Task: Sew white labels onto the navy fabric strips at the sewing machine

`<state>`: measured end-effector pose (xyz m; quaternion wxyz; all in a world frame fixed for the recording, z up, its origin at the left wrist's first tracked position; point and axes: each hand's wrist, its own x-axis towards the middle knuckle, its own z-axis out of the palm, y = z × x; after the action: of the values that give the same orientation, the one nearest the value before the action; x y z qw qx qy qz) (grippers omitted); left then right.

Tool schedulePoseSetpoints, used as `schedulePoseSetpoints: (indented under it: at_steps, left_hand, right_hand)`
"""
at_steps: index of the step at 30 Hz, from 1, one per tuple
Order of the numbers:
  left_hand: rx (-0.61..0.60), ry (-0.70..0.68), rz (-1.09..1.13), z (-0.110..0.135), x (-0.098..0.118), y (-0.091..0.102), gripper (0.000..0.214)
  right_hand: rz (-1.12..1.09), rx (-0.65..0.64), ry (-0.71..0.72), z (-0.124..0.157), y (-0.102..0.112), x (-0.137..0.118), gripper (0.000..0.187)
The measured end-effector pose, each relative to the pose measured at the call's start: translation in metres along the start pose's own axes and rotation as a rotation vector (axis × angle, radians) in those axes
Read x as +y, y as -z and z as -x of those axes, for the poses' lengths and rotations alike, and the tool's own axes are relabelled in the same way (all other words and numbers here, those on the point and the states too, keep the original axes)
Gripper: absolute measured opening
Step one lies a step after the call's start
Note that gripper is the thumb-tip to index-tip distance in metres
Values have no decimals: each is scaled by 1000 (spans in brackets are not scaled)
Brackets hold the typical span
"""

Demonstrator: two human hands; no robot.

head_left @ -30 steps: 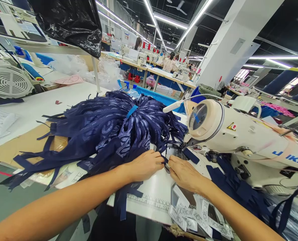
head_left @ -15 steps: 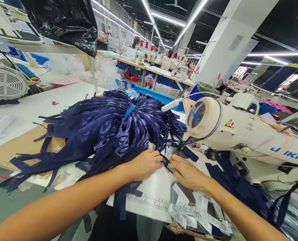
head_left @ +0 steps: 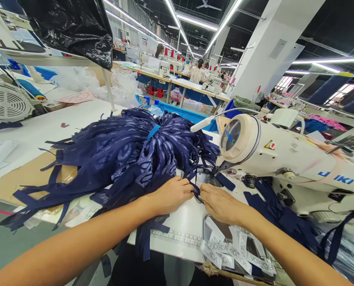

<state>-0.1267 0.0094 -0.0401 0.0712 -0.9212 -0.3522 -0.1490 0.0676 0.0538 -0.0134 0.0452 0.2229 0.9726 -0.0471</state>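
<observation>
My left hand (head_left: 175,194) is closed, with its fingers pinching a narrow navy fabric strip (head_left: 196,191) in front of the sewing machine's needle area. From the other side my right hand (head_left: 218,201) grips the same strip, fingers pressed together; its fingertips are partly hidden. Behind my left hand lies a big bundle of navy lace and mesh pieces (head_left: 126,147), bound by a light blue band (head_left: 153,132). The white sewing machine (head_left: 272,147) stands to the right of the bundle, its metal needle plate (head_left: 208,178) just beyond my hands.
White printed labels (head_left: 224,254) lie in a dark tray beneath my right forearm. More navy strips (head_left: 279,214) pile under the machine arm. A printed ruler (head_left: 177,238) runs along the table's front edge. A black plastic bag (head_left: 72,31) hangs at upper left. People sit at machines far off.
Both hands keep hold of the strip and have hardly moved. My right hand has shifted very slightly left, and the view has tilted a little.
</observation>
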Motion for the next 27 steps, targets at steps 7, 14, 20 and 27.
schedulePoseSetpoints:
  at_steps: [7, 14, 20, 27]
  left_hand:
    - [21, -11, 12, 1, -2, -4, 18]
    - [10, -16, -10, -4, -4, -3, 24]
    - [63, 84, 114, -25, -1, 13, 14]
    - [278, 681, 1058, -28, 11, 33, 16]
  right_hand:
    - [-434, 91, -74, 37, 21, -2, 21]
    - [-414, 80, -200, 79, 13, -21, 5]
    - [-403, 404, -253, 51, 1, -25, 58]
    - [-1315, 796, -312, 30, 1, -17, 51]
